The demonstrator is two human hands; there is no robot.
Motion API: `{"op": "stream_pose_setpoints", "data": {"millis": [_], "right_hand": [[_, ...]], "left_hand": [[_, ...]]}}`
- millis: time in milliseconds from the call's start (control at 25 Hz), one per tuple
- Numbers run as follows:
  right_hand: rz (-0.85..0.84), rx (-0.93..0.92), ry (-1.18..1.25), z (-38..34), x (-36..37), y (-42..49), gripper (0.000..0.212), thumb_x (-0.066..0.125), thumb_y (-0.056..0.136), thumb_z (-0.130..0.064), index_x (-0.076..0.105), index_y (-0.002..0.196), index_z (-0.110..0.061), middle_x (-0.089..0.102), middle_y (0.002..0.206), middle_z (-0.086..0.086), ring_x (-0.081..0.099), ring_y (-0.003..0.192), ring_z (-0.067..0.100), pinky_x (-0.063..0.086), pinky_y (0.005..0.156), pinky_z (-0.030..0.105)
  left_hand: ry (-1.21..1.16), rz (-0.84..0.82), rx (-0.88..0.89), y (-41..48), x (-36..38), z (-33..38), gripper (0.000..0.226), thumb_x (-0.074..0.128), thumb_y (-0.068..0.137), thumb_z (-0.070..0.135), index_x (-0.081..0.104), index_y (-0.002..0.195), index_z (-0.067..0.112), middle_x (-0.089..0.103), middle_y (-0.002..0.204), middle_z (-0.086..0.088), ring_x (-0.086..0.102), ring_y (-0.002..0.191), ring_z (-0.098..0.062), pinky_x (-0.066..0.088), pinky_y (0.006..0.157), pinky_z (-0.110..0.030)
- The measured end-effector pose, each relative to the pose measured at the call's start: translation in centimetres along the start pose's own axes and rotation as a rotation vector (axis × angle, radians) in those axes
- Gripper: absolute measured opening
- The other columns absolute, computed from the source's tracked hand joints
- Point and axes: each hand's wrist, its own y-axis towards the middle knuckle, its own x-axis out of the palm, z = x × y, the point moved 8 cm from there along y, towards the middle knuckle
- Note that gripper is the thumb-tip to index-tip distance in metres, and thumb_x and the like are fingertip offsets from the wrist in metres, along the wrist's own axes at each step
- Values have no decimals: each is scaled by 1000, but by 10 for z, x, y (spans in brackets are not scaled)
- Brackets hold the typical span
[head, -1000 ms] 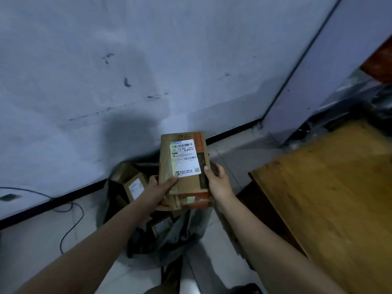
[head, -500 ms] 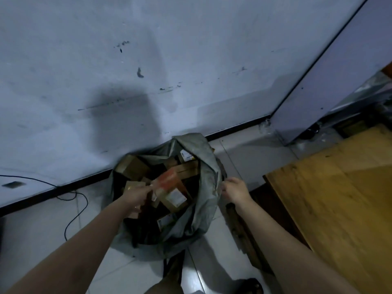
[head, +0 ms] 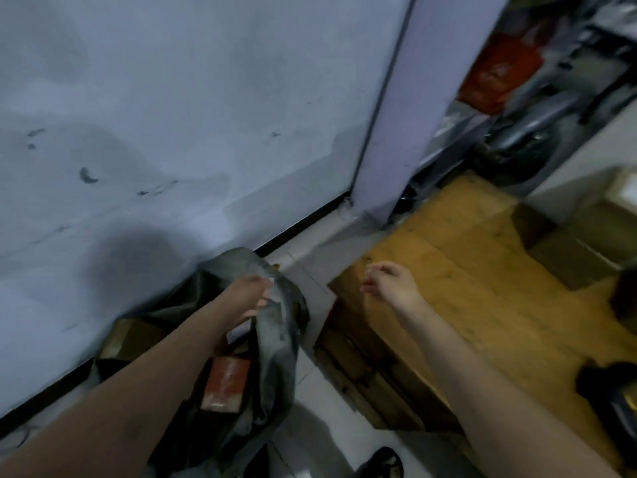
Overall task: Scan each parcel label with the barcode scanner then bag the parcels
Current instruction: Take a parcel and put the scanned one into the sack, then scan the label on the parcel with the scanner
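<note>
A grey plastic bag (head: 275,343) stands open on the floor against the wall. Inside it lie several parcels, among them a box with a red end (head: 225,382) and a brown box (head: 125,336). My left hand (head: 253,296) is at the bag's upper rim with relaxed fingers and holds no parcel; blur hides whether it touches the rim. My right hand (head: 387,282) hovers over the near-left corner of the wooden table (head: 465,288), fingers loosely curled and empty. A dark object (head: 610,391) lies at the table's right edge, too blurred to identify.
Cardboard boxes (head: 582,236) sit on the table at the right. Behind the white pillar (head: 389,108) are shelves with grey and red bags (head: 499,70). A dark shoe (head: 382,460) is on the tiled floor beneath me.
The labelled parcel held in both hands went into the bag and my left hand let it go. My right hand moved right over the table. The view swung to the right.
</note>
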Motion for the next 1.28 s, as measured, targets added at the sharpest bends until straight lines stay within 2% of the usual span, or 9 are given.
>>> {"op": "stream_pose_setpoints", "data": {"millis": [80,200,360,520,720,840,960,1160,1280], "right_hand": [[80,-110,-29,-10,-73,-1,10,48,95,-7,58,98,-7,62,86,14,57,61,16,43,48,15],[175,-163,-58,-3,-186,-12,18,46,95,-2,57,109,1,59,86,17,54,62,17,40,46,9],[397,-69,39,49,-347,-24,14,46,95,-7,58,102,-4,62,86,15,58,65,19,46,54,18],[533,17,148,93,-447,-29,17,47,94,-10,60,104,-6,65,86,13,61,66,19,47,60,27],[522,40,253,102,-501,1,16,46,97,-16,59,104,-10,65,89,10,63,77,20,52,74,34],[490,50,317,90,-517,36,17,47,96,-16,60,105,-10,62,89,9,60,75,21,51,68,35],[445,42,406,72,-522,72,14,50,95,-18,58,106,-15,59,104,10,57,88,22,47,67,31],[326,71,493,58,-508,119,57,56,92,-35,36,144,-25,44,145,2,41,133,25,36,107,44],[286,62,604,51,-499,125,57,54,93,-34,33,146,-26,42,147,1,38,134,22,34,106,43]], "left_hand": [[72,-81,99,-3,80,49,16,45,99,21,51,85,18,52,73,-3,49,64,-14,38,57,-22],[167,-184,252,-16,206,104,12,46,98,26,55,91,21,59,91,-4,58,91,-20,43,81,-32],[265,-335,345,-50,379,141,7,50,96,24,56,94,21,58,99,-6,56,96,-21,41,83,-32],[352,-397,334,-68,483,149,23,53,95,26,57,115,15,60,116,-10,57,99,-21,44,82,-34],[411,-372,394,-62,538,194,33,52,96,25,52,126,14,56,122,-10,54,104,-22,47,86,-36],[395,-333,435,-46,561,232,40,54,94,25,48,133,15,52,128,-9,52,109,-23,48,90,-38],[359,-285,475,-24,581,263,46,55,93,30,44,135,13,51,132,-10,52,108,-24,47,89,-38],[231,-306,385,16,607,289,60,55,90,46,39,140,16,49,135,-4,49,123,-29,42,94,-42],[210,-380,315,20,618,285,52,57,88,48,48,129,18,54,124,-3,50,117,-27,41,101,-53]]}}
